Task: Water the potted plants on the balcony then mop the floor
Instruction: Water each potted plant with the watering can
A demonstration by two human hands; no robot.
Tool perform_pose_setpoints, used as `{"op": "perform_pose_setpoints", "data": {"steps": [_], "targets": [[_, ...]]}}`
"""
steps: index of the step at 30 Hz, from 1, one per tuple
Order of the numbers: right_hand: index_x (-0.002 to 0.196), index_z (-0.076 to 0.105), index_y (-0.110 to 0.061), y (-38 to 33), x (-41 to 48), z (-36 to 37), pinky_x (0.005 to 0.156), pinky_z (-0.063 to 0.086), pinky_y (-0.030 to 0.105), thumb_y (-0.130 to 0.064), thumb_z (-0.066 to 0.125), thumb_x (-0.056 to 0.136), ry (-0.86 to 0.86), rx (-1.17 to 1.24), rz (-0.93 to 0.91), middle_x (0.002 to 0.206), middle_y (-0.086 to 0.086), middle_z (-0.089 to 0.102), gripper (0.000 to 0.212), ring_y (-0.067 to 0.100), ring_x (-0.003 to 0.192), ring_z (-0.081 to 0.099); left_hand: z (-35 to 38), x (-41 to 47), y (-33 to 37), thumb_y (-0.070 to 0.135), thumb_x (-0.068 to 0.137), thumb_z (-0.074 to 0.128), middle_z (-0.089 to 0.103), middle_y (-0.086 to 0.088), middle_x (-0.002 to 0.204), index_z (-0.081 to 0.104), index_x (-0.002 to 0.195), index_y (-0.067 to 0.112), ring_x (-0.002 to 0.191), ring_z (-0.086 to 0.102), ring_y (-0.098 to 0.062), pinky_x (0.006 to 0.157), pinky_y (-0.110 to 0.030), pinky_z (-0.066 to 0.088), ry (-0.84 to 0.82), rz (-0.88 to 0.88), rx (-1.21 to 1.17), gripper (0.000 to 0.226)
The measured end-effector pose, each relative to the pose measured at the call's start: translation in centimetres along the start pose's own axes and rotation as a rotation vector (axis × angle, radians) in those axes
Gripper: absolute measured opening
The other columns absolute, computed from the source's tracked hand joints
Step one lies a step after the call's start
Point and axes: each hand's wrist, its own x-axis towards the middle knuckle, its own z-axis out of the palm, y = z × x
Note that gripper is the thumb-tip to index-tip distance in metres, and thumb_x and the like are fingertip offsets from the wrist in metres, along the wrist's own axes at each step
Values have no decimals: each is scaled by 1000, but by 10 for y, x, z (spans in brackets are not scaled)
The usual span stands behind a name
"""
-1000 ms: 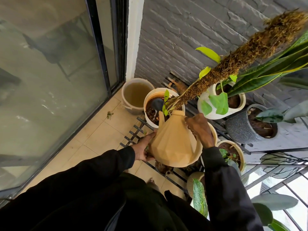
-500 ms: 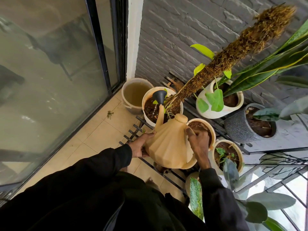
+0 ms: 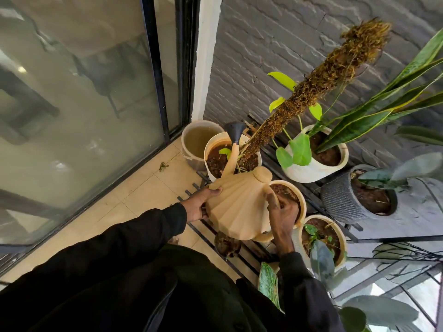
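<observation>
Fingers of the left hand (image 3: 200,207) curl against the left flank of a tan faceted watering can (image 3: 236,209), thumb lying along its upper edge and the rest tucked under its side. Left of these fingers, pale floor tiles (image 3: 134,195) run to a dark-framed glass sliding door (image 3: 79,99). Above and just right of them, beyond the can, a beige bucket (image 3: 200,142) of murky water sits in the corner, touching a white pot (image 3: 212,149) of dark soil. From that pot a tall moss pole (image 3: 318,85) leans up to the right, with a few yellow-green leaves along it.

The can is held in the air between both hands, tipped away from the person. Its slim spout rises over the white pot's soil and ends in a dark funnel-shaped rose (image 3: 236,131). No water stream can be made out.

Fingers of the right hand (image 3: 281,214) wrap the can's handle on its right side, closed around it. Directly behind these fingers is a cream pot (image 3: 300,200) of soil, and just below-right of them another cream pot (image 3: 340,238) with a small green plant. Further right, on a black slatted stand (image 3: 311,188), sit a white pot with a snake plant (image 3: 374,116) and a dark grey ribbed pot (image 3: 340,200). A grey brick wall (image 3: 275,44) stands behind. Black sleeves (image 3: 143,238) cover both arms.
</observation>
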Motion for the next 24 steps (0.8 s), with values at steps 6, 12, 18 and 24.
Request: {"op": "perform_pose_setpoints", "data": {"steps": [6, 12, 18, 24], "targets": [[71, 68, -1, 10, 12, -16, 70, 54, 58, -52, 68, 89, -9, 39, -20, 71, 26, 66, 54, 47, 69, 60, 21, -14, -9, 33, 86, 79, 58, -6, 123, 51, 139, 33, 120, 54, -30, 103, -50, 49, 12, 90, -24, 60], [72, 64, 7, 19, 15, -34, 63, 53, 62, -58, 68, 89, -21, 88, -85, 71, 33, 61, 67, 51, 66, 56, 36, -29, -18, 32, 87, 78, 55, -7, 133, 50, 141, 35, 117, 53, -28, 77, -39, 50, 19, 142, -61, 60], [65, 66, -34, 6, -5, -48, 69, 58, 51, -53, 70, 86, -47, 149, -75, 71, 16, 70, 28, 33, 68, 63, 38, -35, -35, 30, 89, 76, 58, -6, 124, 52, 135, 35, 114, 54, -27, 96, -44, 49, 11, 169, -54, 52], [85, 76, -29, 23, -35, -50, 89, 57, 40, -53, 73, 84, -102, 159, 19, 82, -4, 77, 24, 17, 78, 70, 23, -32, -72, 37, 86, 79, 56, -5, 132, 47, 140, 40, 123, 51, -30, 110, -53, 43, 30, 109, -19, 63]]}}
